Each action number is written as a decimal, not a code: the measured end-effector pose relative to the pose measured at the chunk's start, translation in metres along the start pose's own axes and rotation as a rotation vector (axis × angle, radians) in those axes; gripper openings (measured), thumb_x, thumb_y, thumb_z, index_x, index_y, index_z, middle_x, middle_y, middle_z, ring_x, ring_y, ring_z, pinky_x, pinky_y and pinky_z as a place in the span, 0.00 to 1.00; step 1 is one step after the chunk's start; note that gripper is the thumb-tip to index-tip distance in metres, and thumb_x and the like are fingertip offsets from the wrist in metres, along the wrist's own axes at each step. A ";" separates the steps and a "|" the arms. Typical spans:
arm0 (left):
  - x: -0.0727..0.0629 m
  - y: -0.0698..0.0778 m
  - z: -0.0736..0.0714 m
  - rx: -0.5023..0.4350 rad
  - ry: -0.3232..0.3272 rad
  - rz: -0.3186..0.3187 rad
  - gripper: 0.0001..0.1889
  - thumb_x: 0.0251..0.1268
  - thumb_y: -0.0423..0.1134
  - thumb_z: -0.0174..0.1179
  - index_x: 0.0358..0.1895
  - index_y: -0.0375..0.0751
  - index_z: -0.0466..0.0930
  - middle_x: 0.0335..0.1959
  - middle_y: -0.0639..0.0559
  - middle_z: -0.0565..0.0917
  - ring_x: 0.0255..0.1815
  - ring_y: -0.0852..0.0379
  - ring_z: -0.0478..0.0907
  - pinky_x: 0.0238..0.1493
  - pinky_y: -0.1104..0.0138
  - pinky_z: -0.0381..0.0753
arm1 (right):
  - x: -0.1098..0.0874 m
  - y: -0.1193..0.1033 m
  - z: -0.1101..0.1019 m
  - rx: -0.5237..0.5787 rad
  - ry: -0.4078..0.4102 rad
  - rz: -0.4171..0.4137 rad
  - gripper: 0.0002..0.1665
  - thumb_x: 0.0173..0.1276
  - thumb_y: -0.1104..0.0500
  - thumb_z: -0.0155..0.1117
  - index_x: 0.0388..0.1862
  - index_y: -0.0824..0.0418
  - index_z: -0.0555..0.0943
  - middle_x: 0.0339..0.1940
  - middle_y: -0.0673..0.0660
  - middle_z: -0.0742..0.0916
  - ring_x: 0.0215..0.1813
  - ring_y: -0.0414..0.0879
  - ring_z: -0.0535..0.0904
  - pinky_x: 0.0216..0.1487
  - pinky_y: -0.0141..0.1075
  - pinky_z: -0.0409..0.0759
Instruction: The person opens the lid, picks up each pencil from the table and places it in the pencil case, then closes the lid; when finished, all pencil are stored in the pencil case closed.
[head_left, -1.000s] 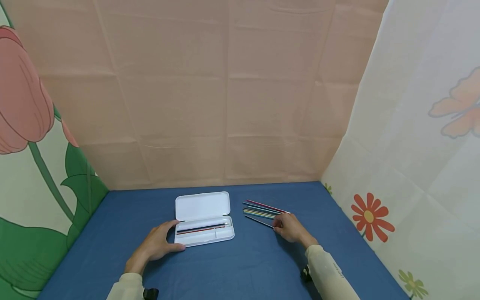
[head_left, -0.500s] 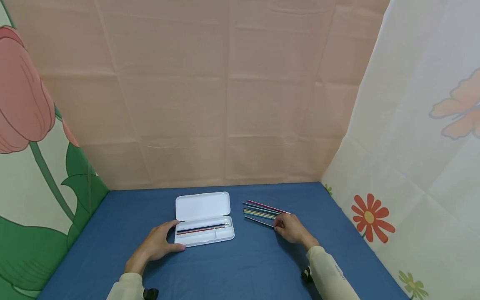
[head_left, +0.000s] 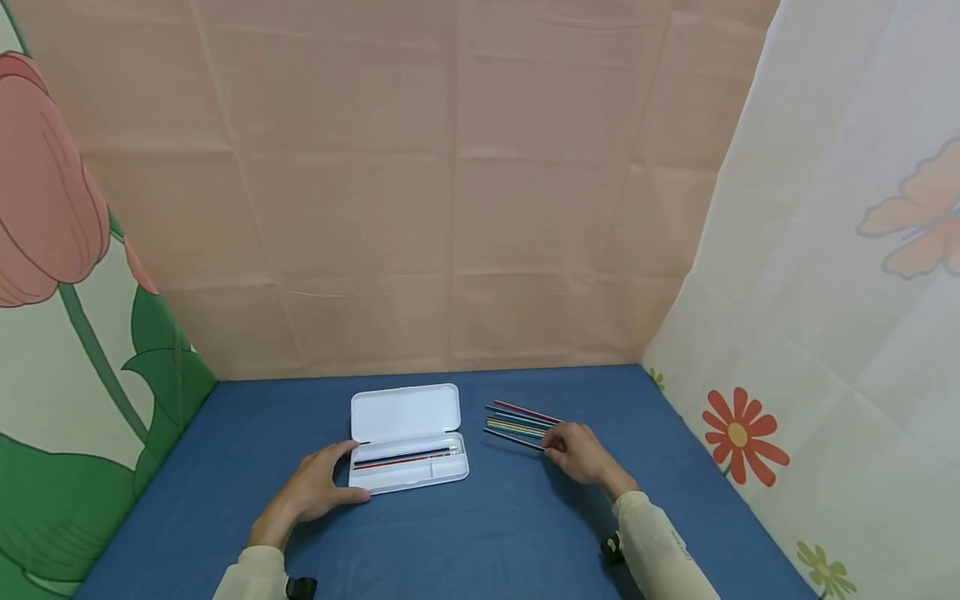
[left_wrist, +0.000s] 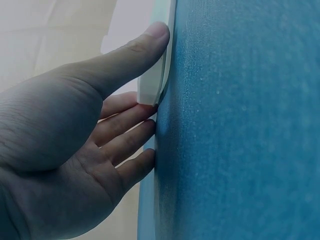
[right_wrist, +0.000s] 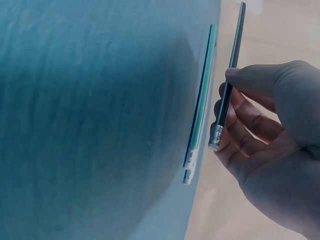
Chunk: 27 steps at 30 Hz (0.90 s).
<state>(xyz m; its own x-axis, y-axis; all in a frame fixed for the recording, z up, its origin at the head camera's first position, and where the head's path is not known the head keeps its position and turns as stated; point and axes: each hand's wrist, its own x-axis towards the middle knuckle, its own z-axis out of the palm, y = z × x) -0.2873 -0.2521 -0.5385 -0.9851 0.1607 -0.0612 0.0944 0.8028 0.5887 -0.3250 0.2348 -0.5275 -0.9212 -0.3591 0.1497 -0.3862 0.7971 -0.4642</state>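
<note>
A white pencil case [head_left: 405,414] lies with its lid folded back on the blue cloth, a dark pencil and a reddish one [head_left: 397,461] in its tray. My left hand [head_left: 315,485] holds the case's left end, thumb at the front corner and fingers along the side. In the right wrist view, my right hand [right_wrist: 270,115] pinches a dark pencil [right_wrist: 235,55] between thumb and fingers, near its eraser end. That pencil is lifted off the cloth, its far end toward the case. Beside it lie several loose pencils [head_left: 517,425], partly hidden by the right hand in the head view.
Blue cloth [head_left: 442,550] covers the table. A plain beige curtain [head_left: 450,208] hangs behind it. Printed curtains with flowers stand at the left [head_left: 45,183] and right [head_left: 810,350] sides.
My right hand has raised the dark pencil off the cloth and shifted it slightly left, toward the case. The left hand and the case have stayed where they were.
</note>
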 end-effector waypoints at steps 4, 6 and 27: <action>0.000 0.003 -0.001 0.003 0.004 0.008 0.57 0.56 0.57 0.88 0.84 0.33 0.70 0.84 0.25 0.72 0.85 0.20 0.69 0.81 0.27 0.72 | 0.002 -0.003 0.000 -0.009 0.014 -0.001 0.06 0.82 0.63 0.71 0.50 0.56 0.93 0.38 0.47 0.89 0.35 0.35 0.76 0.40 0.32 0.80; 0.000 0.003 -0.002 0.000 0.006 0.010 0.57 0.57 0.56 0.88 0.84 0.33 0.70 0.84 0.25 0.73 0.85 0.21 0.69 0.81 0.27 0.72 | 0.002 -0.006 0.000 0.002 0.021 -0.010 0.06 0.82 0.63 0.71 0.50 0.56 0.93 0.39 0.47 0.89 0.36 0.35 0.77 0.41 0.33 0.80; -0.003 0.006 -0.003 -0.006 0.005 0.009 0.55 0.57 0.55 0.88 0.84 0.33 0.71 0.83 0.25 0.73 0.85 0.20 0.69 0.81 0.27 0.72 | 0.030 -0.045 0.023 0.029 0.036 -0.200 0.05 0.79 0.65 0.73 0.47 0.59 0.94 0.44 0.52 0.93 0.44 0.40 0.85 0.47 0.38 0.87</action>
<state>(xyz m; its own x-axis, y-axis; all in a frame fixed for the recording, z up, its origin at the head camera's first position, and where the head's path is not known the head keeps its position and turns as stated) -0.2842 -0.2495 -0.5326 -0.9849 0.1653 -0.0514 0.1029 0.7979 0.5939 -0.3341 0.1774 -0.5224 -0.8273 -0.4910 0.2729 -0.5609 0.6969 -0.4469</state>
